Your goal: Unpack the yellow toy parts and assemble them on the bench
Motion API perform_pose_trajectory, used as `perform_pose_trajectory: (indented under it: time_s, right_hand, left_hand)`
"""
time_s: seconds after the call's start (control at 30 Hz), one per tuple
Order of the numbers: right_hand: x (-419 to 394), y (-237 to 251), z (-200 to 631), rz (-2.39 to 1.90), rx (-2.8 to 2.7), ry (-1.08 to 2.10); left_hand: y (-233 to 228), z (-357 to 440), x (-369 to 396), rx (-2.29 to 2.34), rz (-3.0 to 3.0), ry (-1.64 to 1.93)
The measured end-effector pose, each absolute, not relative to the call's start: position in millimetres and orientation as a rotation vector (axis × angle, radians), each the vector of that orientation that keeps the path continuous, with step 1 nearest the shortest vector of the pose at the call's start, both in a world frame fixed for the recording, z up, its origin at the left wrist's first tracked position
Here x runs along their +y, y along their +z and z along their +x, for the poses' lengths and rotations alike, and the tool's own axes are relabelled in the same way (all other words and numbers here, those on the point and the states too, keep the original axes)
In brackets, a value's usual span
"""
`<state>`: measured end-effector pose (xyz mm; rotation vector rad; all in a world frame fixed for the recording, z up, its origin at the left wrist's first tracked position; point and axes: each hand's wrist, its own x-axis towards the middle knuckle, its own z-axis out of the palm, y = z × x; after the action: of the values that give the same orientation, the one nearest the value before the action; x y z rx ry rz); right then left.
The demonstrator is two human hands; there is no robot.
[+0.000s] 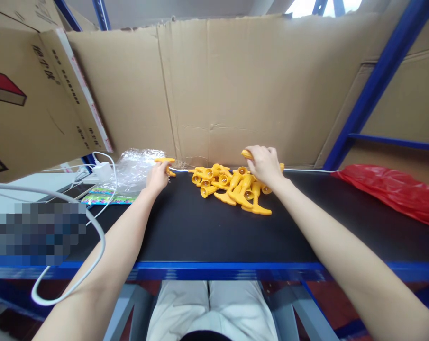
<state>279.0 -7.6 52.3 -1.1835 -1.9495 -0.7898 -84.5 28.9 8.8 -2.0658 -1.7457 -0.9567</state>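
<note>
Yellow plastic pieces [232,187] lie piled; right hand [264,165] and left hand [158,177] each pinch one piece.

I am seeing an evenly lit scene, bright but soft. Daylight is blowing out to white in a gap [321,6] at the top edge, above the cardboard [235,90]. The black bench [207,232] is soaking up light and showing almost no shadows, only faint dark patches under the yellow parts [232,187]. A plastic bag [138,166] is catching small white glints, and the red sheet [392,192] is giving off a mild sheen. The wide lens is bending the blue posts [378,80] and stretching both forearms toward the lower corners. A pixelated block [38,232] is masking the left side. Focus is looking sharp at centre.
</note>
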Motion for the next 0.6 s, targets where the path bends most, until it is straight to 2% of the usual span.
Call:
perform_pose_trajectory:
  time_s: [0.4, 0.6]
  right_hand:
    - [5.1, 42.5, 290.9, -1.281, -1.974, -0.798]
    - [3.7, 42.8, 292.0, -1.316, -1.957, -0.793]
  left_hand:
    - [-21.0, -97.8, 51.1, -1.804, -2.354, -0.5]
    - [-21.4, -96.4, 54.4, -1.921, -2.282, -0.463]
